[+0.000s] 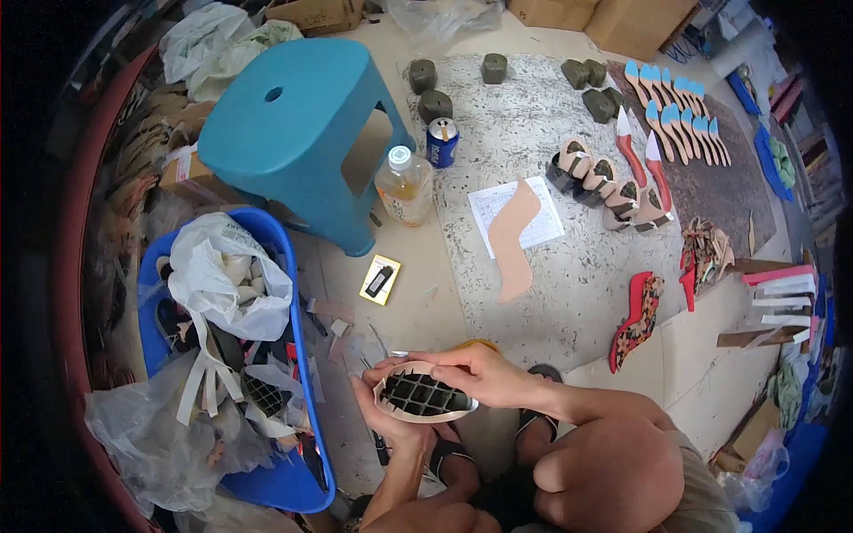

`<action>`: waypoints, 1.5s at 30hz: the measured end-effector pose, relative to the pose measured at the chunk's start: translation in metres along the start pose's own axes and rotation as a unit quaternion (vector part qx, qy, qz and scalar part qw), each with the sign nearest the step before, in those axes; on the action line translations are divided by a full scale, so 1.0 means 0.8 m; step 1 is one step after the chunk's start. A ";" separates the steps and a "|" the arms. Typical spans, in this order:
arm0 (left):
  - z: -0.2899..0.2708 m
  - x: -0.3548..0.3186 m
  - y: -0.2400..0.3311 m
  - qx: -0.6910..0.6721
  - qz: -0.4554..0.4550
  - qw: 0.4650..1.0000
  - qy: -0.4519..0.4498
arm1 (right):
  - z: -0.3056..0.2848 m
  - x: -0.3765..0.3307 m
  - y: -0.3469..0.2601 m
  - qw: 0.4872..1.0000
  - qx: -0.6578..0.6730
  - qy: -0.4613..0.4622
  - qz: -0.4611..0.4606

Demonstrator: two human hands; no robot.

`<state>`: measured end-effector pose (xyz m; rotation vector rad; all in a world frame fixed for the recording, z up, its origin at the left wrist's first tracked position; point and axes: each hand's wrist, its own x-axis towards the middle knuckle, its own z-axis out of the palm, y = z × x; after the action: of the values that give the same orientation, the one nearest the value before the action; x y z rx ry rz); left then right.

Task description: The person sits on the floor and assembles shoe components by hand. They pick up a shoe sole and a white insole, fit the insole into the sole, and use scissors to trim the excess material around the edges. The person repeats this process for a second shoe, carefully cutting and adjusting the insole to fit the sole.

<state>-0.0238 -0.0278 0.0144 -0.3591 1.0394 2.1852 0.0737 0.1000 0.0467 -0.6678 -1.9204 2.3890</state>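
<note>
A shoe platform [428, 394] is in my hands, its dark underside with a grid of ribs turned up and beige lining material round its rim. My left hand [402, 430] grips it from the left and below, thumb along the edge. From the right, my right hand [494, 377] has its fingers closed on the upper edge, pressing the beige material. Farther away lies a wavy beige cut strip [511, 238] on a printed paper sheet [546, 213]. Beige-covered platforms [626, 197] stand right of the sheet, and bare dark green platform blocks [495, 68] farther back.
To the left stand a blue stool [293, 107] and a blue tub [302, 391] full of scraps and plastic bags. A bottle [404, 191], a can [442, 147] and a small yellow box [380, 280] are beyond my hands. Insoles [680, 124] and a red floral sole [638, 320] lie right.
</note>
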 end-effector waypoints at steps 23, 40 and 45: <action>-0.006 0.005 0.015 0.178 0.099 0.956 -0.213 | -0.038 0.004 -0.002 0.987 0.100 -0.049 0.114; 0.011 0.007 0.012 0.175 0.175 0.958 -0.144 | -0.048 0.001 -0.012 0.994 0.042 -0.054 0.081; 0.012 0.009 0.014 0.194 0.176 0.954 -0.148 | -0.039 0.012 0.007 0.979 0.190 -0.022 0.074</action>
<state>-0.0360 -0.0221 0.0235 0.3500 1.3998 2.1746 0.0762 0.1302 0.0335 -0.7558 -1.4028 2.7697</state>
